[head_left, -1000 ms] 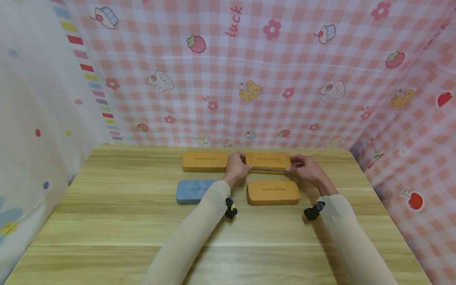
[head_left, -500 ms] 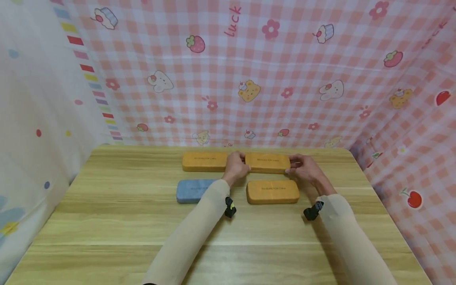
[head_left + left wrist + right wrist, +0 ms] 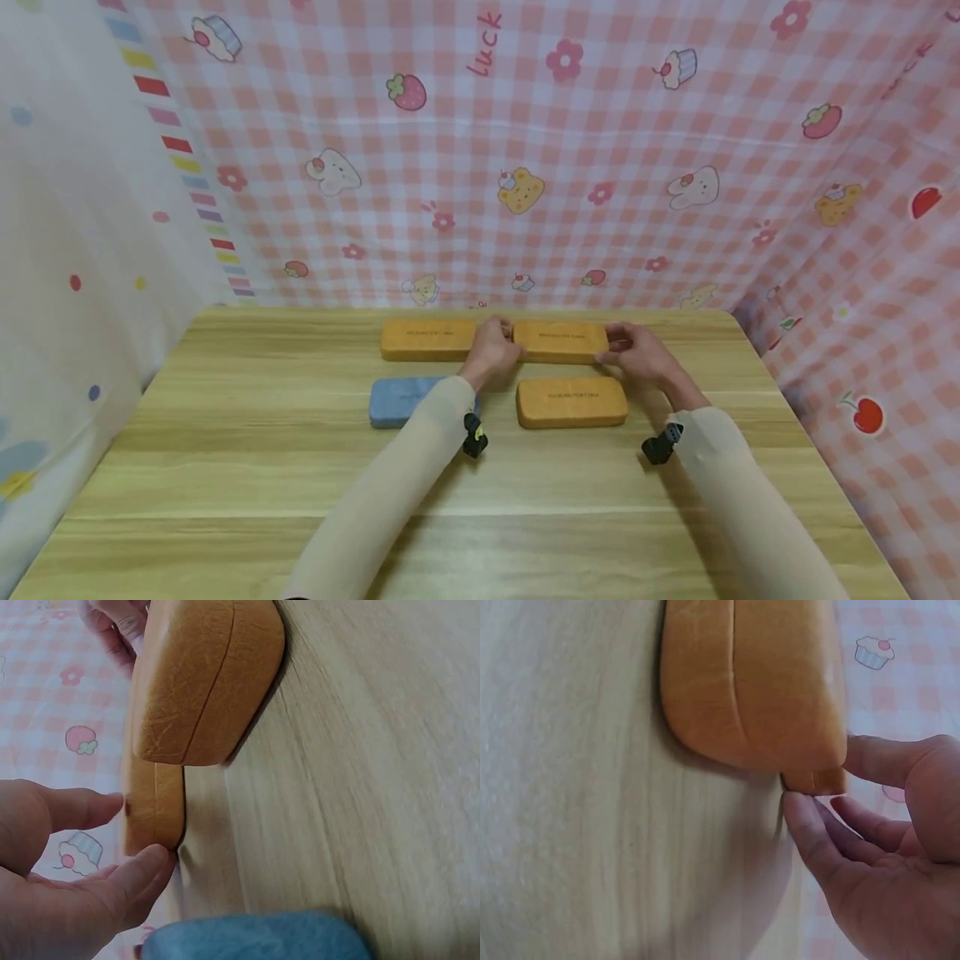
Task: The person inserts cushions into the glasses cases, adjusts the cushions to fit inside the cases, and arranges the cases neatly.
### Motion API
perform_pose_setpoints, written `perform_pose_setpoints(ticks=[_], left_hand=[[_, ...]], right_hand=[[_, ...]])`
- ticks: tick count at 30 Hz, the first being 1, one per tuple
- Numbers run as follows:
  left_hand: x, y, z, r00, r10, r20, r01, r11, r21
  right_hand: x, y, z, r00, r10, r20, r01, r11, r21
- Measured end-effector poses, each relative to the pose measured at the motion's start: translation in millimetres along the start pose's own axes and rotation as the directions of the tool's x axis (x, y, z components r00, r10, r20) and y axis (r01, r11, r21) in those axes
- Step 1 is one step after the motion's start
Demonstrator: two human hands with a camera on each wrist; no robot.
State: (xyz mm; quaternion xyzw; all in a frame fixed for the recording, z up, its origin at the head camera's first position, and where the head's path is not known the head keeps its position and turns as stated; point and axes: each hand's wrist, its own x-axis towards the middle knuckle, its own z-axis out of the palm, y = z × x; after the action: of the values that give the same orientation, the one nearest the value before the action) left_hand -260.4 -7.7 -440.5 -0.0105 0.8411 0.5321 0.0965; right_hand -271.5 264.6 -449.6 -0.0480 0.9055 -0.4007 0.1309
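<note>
An orange glasses case (image 3: 561,343), lid down, sits at the back right between both hands. My left hand (image 3: 491,354) pinches its left end; in the left wrist view, fingertips lie on two edges of that case (image 3: 154,806). At the opposite end, my right hand (image 3: 637,352) has thumb and fingers around the corner, and the right wrist view shows only a small part of the case (image 3: 826,781) there. Just in front lies a second orange glasses case (image 3: 572,402), closed, with small dark lettering on top.
Left of the left hand is a third orange case (image 3: 427,342). A blue case (image 3: 393,402) lies before it, partly covered by the left sleeve (image 3: 405,467). The wooden table (image 3: 225,467) ends at a pink checked cloth (image 3: 450,150) behind.
A dark gap along the front of the back right case a second ago has closed as its lid came down. Both hands have stayed at its ends.
</note>
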Motion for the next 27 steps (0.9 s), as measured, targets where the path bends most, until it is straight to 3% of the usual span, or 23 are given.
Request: perform_pose_setpoints(ticks=[5,11,20,27], left_hand=[[-5.2,2.6,-4.0,0.999,0.045,-0.001,-0.045,0.999,0.011],[-14.0,8.3,-12.7,0.989,0.143,-0.025,-0.142,0.99,0.024],[-36.8,6.2,-48.0,0.961,0.27,-0.062,-0.265,0.961,0.078],[-54.5,0.5,-83.5,0.946,0.31,-0.092,-0.289,0.939,0.184]], right_hand=[[-5.6,-9.4,-1.8,1.0,0.003,0.014,-0.003,0.999,-0.044],[-18.5,-18.9,-10.7,0.999,-0.011,0.04,0.014,0.997,-0.074],[-28.7,-28.1,-12.6,0.997,-0.072,0.018,0.073,0.994,-0.082],[-37.8,-37.4,-14.8,0.985,-0.169,-0.042,0.16,0.974,-0.162]])
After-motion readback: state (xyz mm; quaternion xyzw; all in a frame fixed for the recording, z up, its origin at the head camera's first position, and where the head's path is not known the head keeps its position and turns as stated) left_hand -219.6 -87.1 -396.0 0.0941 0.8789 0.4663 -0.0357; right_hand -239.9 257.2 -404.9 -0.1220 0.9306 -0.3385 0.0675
